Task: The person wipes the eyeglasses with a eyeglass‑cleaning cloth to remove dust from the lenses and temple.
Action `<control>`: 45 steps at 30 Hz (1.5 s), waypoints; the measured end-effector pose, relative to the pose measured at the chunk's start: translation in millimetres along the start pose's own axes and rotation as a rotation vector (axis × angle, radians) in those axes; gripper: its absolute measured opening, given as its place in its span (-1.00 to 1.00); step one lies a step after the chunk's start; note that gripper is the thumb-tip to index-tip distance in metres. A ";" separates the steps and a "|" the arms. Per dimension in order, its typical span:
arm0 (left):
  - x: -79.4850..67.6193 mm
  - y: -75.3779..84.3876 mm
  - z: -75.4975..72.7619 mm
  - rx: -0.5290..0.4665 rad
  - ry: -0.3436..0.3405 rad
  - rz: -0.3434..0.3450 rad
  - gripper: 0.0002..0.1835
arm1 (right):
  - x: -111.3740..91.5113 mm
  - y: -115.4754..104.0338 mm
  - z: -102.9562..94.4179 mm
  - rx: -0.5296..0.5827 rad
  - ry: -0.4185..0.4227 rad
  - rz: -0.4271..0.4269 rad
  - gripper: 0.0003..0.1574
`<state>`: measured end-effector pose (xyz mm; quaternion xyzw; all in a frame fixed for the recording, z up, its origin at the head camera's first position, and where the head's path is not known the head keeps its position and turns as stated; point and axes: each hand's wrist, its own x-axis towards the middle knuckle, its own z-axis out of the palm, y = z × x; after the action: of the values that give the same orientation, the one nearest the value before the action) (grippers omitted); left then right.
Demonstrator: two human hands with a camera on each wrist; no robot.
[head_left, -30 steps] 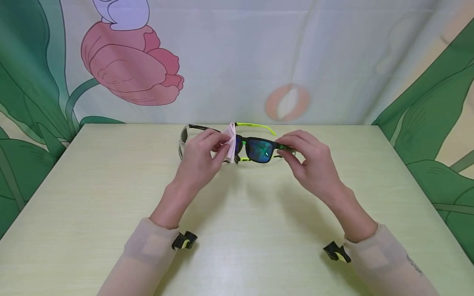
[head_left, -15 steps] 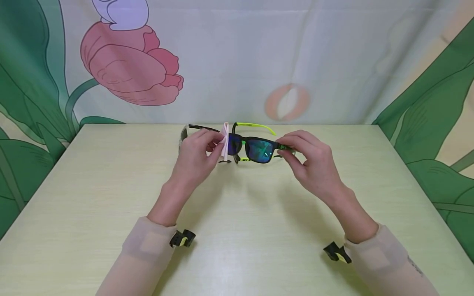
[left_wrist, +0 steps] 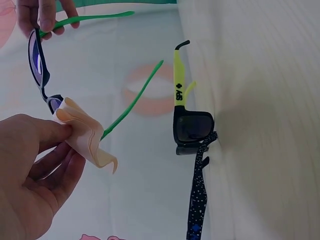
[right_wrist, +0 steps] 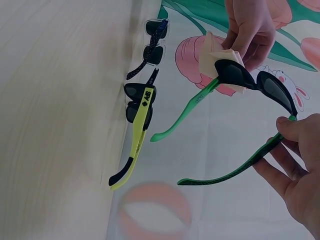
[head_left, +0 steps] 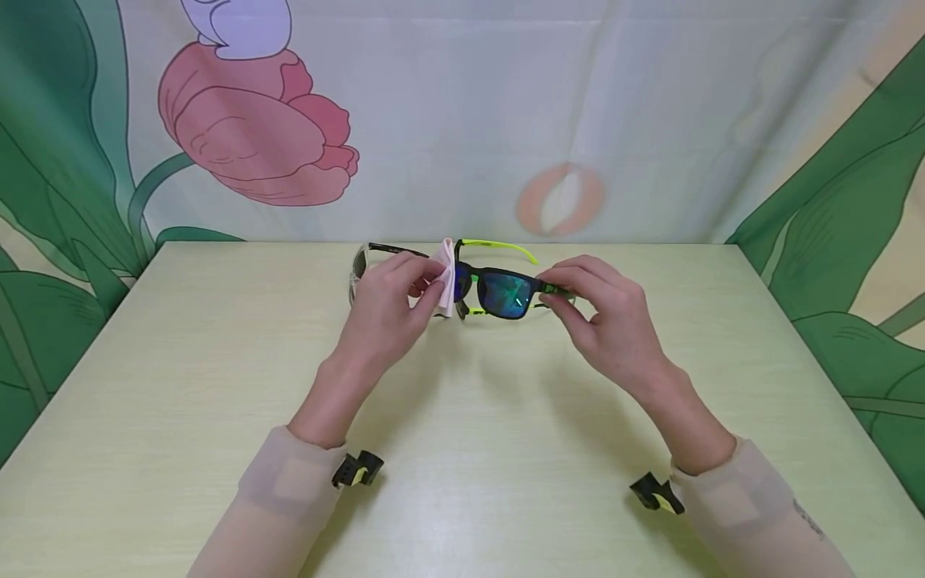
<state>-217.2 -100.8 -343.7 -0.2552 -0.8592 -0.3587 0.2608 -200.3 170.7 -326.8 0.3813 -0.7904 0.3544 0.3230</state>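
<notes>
Black-framed sunglasses (head_left: 506, 294) with blue-green mirrored lenses and green temples are held up above the table. My right hand (head_left: 607, 309) pinches them at the hinge end of the right temple. Between the thumb and fingers of my left hand (head_left: 383, 313) is a folded pale pink cloth (head_left: 446, 279), which lies over the left lens and hides most of it. In the left wrist view the cloth (left_wrist: 84, 131) wraps that lens's outer end. The right wrist view shows the backs of both dark lenses (right_wrist: 235, 74), with the cloth behind one.
Behind the held pair, sunglasses with yellow temples (right_wrist: 140, 127) lie on the table (head_left: 462, 482) near its back edge. To their left is a clear-framed pair (right_wrist: 154, 54) with dark speckled temples. A printed curtain (head_left: 448, 120) hangs behind the table.
My left hand slid the cloth left, baring more of the left lens, then came back right over it. The right hand and the sunglasses have hardly moved.
</notes>
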 end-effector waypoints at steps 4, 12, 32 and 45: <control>0.8 6.1 -2.4 0.001 -0.002 0.009 -0.86 | -0.4 -0.3 1.3 -0.006 -0.005 0.001 -0.72; 0.6 16.9 -3.6 -0.009 -0.016 0.004 -0.82 | -0.1 -2.7 3.7 -0.021 -0.022 0.007 -0.72; 0.6 7.5 -1.1 -0.033 -0.022 0.006 -0.85 | -3.1 -1.8 0.4 -0.053 -0.025 0.015 -0.73; -1.2 -4.0 -1.5 0.008 -0.022 -0.009 -0.90 | -1.7 -2.6 -2.0 -0.024 0.002 0.002 -0.72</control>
<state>-218.4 -104.7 -345.4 -0.2542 -0.8647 -0.3534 0.2505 -196.8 171.7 -326.2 0.3763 -0.7947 0.3455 0.3280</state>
